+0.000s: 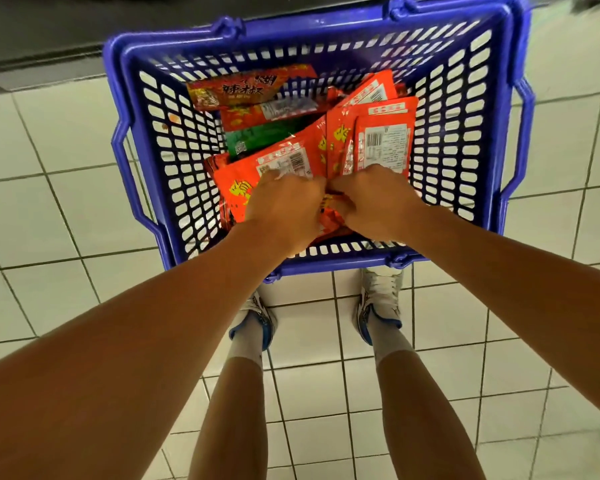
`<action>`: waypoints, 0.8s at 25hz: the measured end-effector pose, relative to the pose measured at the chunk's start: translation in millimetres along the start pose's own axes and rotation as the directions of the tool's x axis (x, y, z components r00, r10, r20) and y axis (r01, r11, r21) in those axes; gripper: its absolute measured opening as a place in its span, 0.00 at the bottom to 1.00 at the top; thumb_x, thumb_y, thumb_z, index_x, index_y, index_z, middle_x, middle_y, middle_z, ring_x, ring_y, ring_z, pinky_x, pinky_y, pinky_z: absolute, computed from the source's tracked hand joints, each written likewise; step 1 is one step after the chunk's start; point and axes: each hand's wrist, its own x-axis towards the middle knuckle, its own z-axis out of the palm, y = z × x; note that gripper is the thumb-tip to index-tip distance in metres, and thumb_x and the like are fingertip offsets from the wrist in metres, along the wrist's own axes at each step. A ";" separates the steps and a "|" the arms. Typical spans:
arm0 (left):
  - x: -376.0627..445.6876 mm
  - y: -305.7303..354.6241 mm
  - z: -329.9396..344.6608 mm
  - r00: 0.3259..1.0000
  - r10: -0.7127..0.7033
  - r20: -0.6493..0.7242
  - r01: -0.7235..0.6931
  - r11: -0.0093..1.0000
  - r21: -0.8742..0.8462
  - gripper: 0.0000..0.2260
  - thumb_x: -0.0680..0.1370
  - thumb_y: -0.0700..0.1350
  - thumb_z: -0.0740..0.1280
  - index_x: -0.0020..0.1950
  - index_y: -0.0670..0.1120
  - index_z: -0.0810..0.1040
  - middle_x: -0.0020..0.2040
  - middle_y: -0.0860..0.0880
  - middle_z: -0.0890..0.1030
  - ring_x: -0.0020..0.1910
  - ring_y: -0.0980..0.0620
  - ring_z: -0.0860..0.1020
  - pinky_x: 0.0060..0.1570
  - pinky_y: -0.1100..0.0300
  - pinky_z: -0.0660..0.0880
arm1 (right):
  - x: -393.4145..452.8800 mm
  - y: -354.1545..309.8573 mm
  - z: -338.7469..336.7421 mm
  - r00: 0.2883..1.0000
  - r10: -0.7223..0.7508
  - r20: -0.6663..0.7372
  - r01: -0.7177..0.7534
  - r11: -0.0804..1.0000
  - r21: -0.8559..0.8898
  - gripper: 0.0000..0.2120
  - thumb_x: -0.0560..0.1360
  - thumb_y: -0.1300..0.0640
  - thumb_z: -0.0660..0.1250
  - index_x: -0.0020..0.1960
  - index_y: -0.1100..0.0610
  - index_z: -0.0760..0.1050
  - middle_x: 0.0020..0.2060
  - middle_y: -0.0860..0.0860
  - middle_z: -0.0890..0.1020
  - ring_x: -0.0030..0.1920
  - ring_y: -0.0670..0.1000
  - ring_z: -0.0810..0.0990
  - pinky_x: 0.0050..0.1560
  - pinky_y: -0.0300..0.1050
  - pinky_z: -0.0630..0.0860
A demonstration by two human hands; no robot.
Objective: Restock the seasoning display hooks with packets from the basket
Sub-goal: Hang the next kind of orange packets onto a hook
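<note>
A blue plastic basket (142,60) stands on the white tiled floor in front of my feet. Several red and orange seasoning packets (253,86) lie inside it, with one green packet (257,136) among them. Both hands reach down into the near part of the basket. My left hand (284,206) has its fingers curled round an orange packet (281,161) lying with its barcode side up. My right hand (374,199) grips a bunch of upright orange packets (381,140). The two hands almost touch. The display hooks are out of view.
White floor tiles (49,209) surround the basket. A dark strip, the base of a shelf or cabinet (66,36), runs along the top edge behind the basket. My two white and blue shoes (381,299) stand just behind the basket's near rim.
</note>
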 end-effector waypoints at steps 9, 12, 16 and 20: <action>-3.5 -45.5 24.8 0.916 -0.401 0.014 0.342 0.761 -0.550 0.06 0.79 0.38 0.63 0.50 0.47 0.79 0.40 0.51 0.80 0.34 0.56 0.75 0.29 0.63 0.70 | 30.6 78.5 20.5 0.993 0.111 0.032 -0.084 0.882 -0.463 0.30 0.74 0.55 0.70 0.74 0.56 0.67 0.73 0.59 0.69 0.74 0.62 0.64 0.63 0.62 0.73; 1.5 -58.3 30.0 0.846 -0.529 0.058 0.431 0.617 -0.659 0.07 0.78 0.38 0.62 0.46 0.48 0.78 0.35 0.51 0.77 0.32 0.53 0.76 0.29 0.63 0.67 | 48.1 86.4 24.5 0.982 0.044 0.181 0.082 0.770 -0.632 0.39 0.74 0.52 0.71 0.79 0.54 0.56 0.80 0.58 0.52 0.79 0.62 0.52 0.69 0.63 0.67; 1.3 -60.5 31.0 0.830 -0.550 0.092 0.458 0.579 -0.674 0.06 0.78 0.39 0.62 0.46 0.47 0.78 0.36 0.49 0.78 0.32 0.50 0.75 0.29 0.62 0.67 | 47.8 83.5 27.0 0.976 0.099 0.193 0.065 0.716 -0.695 0.39 0.75 0.52 0.69 0.79 0.47 0.52 0.78 0.61 0.58 0.77 0.63 0.56 0.69 0.63 0.66; -2.3 -51.8 28.9 0.844 -0.527 0.099 0.450 0.596 -0.665 0.06 0.78 0.40 0.63 0.45 0.49 0.77 0.33 0.53 0.76 0.31 0.55 0.73 0.28 0.64 0.63 | 43.4 80.8 20.5 0.931 0.260 0.255 -0.042 0.772 -0.634 0.35 0.78 0.52 0.66 0.78 0.47 0.49 0.75 0.63 0.63 0.72 0.66 0.67 0.61 0.64 0.74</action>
